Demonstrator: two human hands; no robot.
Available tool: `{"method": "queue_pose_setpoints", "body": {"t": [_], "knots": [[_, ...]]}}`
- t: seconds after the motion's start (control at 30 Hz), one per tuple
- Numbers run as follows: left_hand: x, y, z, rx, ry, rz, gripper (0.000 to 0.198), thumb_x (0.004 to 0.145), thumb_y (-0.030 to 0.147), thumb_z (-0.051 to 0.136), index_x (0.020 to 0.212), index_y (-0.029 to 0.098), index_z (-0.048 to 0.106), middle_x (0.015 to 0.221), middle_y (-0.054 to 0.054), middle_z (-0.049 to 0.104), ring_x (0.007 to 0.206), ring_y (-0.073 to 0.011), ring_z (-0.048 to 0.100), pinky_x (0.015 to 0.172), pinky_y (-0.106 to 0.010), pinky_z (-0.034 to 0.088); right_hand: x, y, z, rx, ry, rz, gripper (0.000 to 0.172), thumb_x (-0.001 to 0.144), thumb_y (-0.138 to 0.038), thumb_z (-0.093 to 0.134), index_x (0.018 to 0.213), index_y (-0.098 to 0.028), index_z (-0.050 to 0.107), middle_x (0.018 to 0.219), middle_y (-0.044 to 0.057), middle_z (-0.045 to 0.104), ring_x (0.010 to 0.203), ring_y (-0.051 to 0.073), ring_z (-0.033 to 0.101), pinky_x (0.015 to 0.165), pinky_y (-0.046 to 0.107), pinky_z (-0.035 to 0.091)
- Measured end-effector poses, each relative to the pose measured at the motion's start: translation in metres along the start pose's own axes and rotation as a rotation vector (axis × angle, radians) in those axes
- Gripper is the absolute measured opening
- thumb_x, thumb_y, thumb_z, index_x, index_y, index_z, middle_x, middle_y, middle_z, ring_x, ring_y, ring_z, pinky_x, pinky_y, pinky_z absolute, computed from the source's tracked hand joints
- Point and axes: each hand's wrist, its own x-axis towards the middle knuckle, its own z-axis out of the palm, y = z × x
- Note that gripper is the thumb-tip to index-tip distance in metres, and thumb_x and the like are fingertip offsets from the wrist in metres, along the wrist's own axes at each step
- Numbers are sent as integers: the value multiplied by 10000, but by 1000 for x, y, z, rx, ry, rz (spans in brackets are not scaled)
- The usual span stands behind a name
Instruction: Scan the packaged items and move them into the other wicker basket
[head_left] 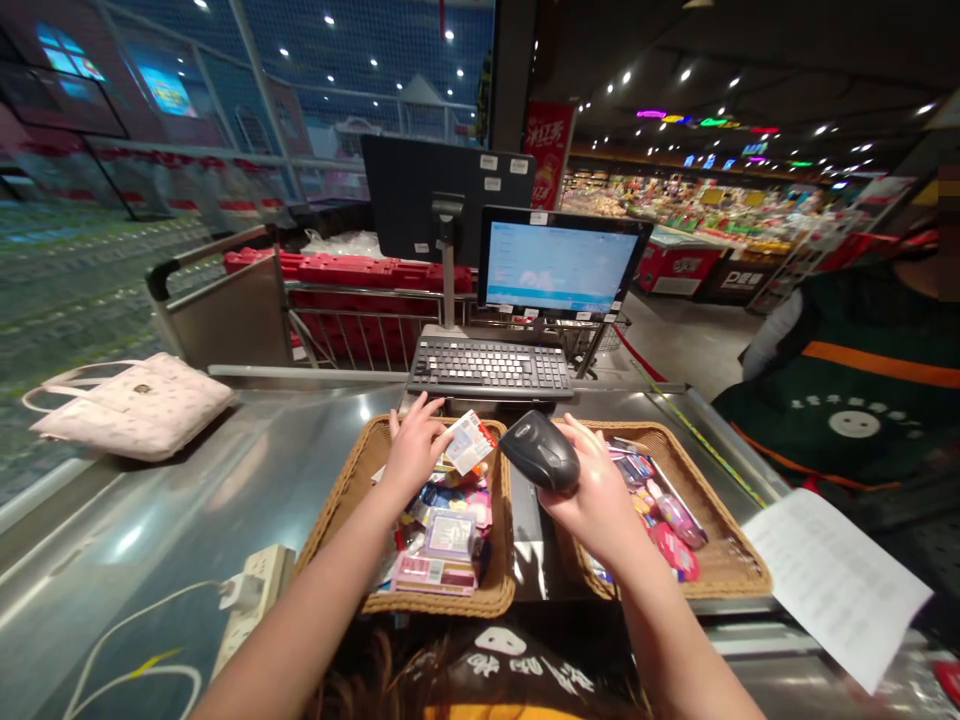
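Observation:
My left hand point(414, 447) is closed on a small white and red packet point(470, 441), held over the left wicker basket point(351, 490), which is full of small packaged goods. My right hand point(592, 490) grips a black handheld barcode scanner point(540, 451), its head turned toward the packet. Beneath this hand sits the right wicker basket point(731, 560) with several pink and red packets. The two baskets stand side by side on a steel checkout counter point(225, 490).
A keyboard point(491, 367) and a lit monitor point(559, 265) stand just behind the baskets. A pale handbag point(131, 405) lies at far left, a power strip point(251, 595) at near left. A printed sheet point(836, 580) and a person in a dark green apron point(855, 400) are at right.

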Motion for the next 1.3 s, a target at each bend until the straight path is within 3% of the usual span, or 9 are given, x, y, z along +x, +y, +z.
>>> {"method": "queue_pose_setpoints", "body": {"t": [0.3, 0.53, 0.7, 0.77, 0.9, 1.1, 1.2, 1.3], "knots": [[-14, -23, 40, 37, -283, -206, 245, 894, 253, 538, 726, 208, 711, 1463, -63, 535, 1465, -314, 319, 1135, -713, 170, -4, -3, 9, 40, -51, 27, 491, 697, -139, 603, 1177, -230, 658, 1286, 106, 630, 1378, 384, 424, 1152, 678, 250], [-20, -27, 55, 82, -379, -235, 269, 894, 248, 531, 700, 200, 710, 1432, -51, 570, 1443, -313, 360, 1140, -671, 226, -8, 0, 22, 94, -116, 34, 469, 699, -151, 619, 1157, -242, 669, 1263, 86, 644, 1342, 370, 467, 1159, 652, 268], [-25, -32, 65, 157, -434, -223, 196, 856, 178, 560, 796, 197, 746, 1421, -95, 576, 1420, -322, 401, 1147, -654, 221, -13, 0, 29, 135, -129, 65, 460, 698, -145, 619, 1142, -248, 677, 1270, 72, 640, 1365, 363, 443, 1166, 628, 264], [-27, -33, 67, 189, -434, -203, 158, 812, 168, 615, 885, 189, 753, 1466, -130, 523, 1435, -338, 373, 1156, -655, 193, -15, 0, 29, 134, -133, 95, 465, 690, -146, 625, 1141, -243, 680, 1250, 79, 647, 1373, 372, 431, 1165, 641, 248], [-26, -31, 66, 207, -371, -136, 282, 836, 239, 616, 1097, 208, 718, 1519, -137, 455, 1442, -324, 364, 1171, -616, 218, -20, 1, 24, 155, -120, 133, 488, 677, -139, 631, 1152, -238, 671, 1234, 78, 654, 1345, 352, 466, 1170, 613, 265], [-19, -23, 63, 150, -243, 16, 384, 913, 374, 537, 1228, 179, 635, 1545, -177, 402, 1421, -336, 389, 1144, -613, 285, -37, 16, -5, 110, -9, 187, 511, 670, -136, 620, 1175, -208, 641, 1267, 111, 643, 1332, 340, 491, 1139, 560, 363], [-10, -4, 61, 100, -222, 110, 425, 910, 418, 545, 1247, 169, 618, 1539, -187, 405, 1426, -337, 379, 1154, -596, 285, -52, 35, -27, 37, 85, 225, 529, 707, -176, 621, 1235, -206, 598, 1283, 118, 635, 1315, 331, 514, 1135, 550, 378], [3, 33, 62, 36, -223, 215, 436, 890, 434, 585, 1245, 184, 617, 1543, -167, 407, 1455, -332, 327, 1171, -577, 270, -66, 57, -49, -61, 215, 287, 585, 722, -237, 634, 1297, -176, 545, 1314, 154, 615, 1315, 346, 513, 1132, 564, 376]]}}
